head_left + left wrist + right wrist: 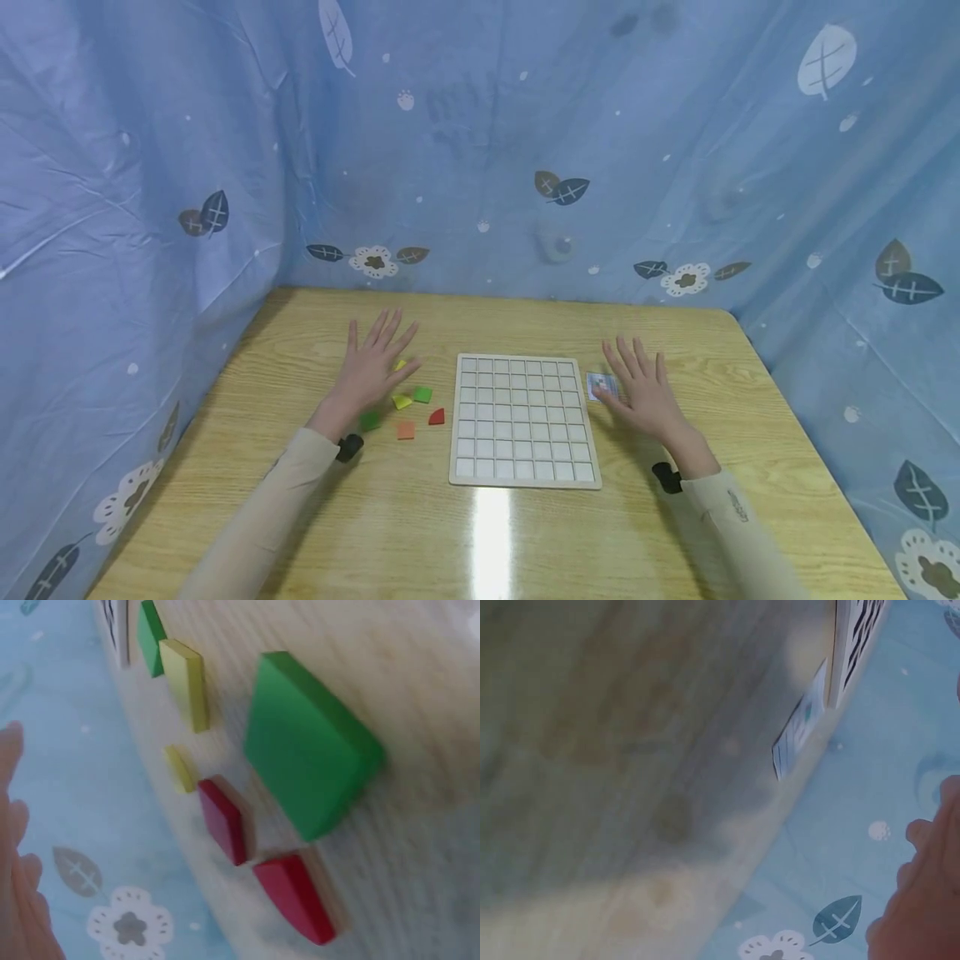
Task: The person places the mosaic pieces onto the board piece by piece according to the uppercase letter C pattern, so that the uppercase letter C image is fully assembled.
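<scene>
Both hands are held raised over the yellow wood-grain table (pixel 375 533), fingers spread wide and pointed toward its far edge, nothing gripped. Near the left hand (pixel 371 367), a flat green square (pixel 423 394), an orange square (pixel 406 430) and a red quarter-round piece (pixel 437 417) are scattered left of the pale gridded board (pixel 521 422); the quarter-round's curve is turned toward the table's far left corner. The board is squared to the table's edges, no clear long axis shown. By the right hand (pixel 641 396) a small blue-and-white printed card (pixel 597 382) is seen. A pause is suggested; for any piece to be taken, fingers would need to be lowered and closed.
</scene>
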Demonstrator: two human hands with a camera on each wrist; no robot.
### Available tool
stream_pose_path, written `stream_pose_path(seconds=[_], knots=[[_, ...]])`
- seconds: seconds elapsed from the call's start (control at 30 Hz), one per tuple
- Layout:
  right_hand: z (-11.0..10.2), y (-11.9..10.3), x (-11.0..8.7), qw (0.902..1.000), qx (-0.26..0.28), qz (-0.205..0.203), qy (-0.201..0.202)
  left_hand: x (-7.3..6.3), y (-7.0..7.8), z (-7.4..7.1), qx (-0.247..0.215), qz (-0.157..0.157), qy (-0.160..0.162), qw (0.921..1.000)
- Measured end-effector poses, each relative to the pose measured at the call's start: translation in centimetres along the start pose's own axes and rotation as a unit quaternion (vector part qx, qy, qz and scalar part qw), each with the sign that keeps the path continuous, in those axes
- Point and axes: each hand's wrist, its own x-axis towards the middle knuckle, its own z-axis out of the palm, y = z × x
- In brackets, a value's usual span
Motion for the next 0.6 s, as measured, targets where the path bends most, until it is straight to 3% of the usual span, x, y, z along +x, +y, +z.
stream_pose_path(seconds=[0.27,0.6], knots=[[1.0,-0.3,-1.6,0.9994,0.016,0.008,-0.03,-0.9,-1.2,0.7,-0.016,-0.017,-0.008,0.9997],[1.8,-1.8,-3.2,0.9963,0.036,0.011,-0.078,-1.0,-1.8,1.3,-0.032,-0.03,-0.025,0.9987]])
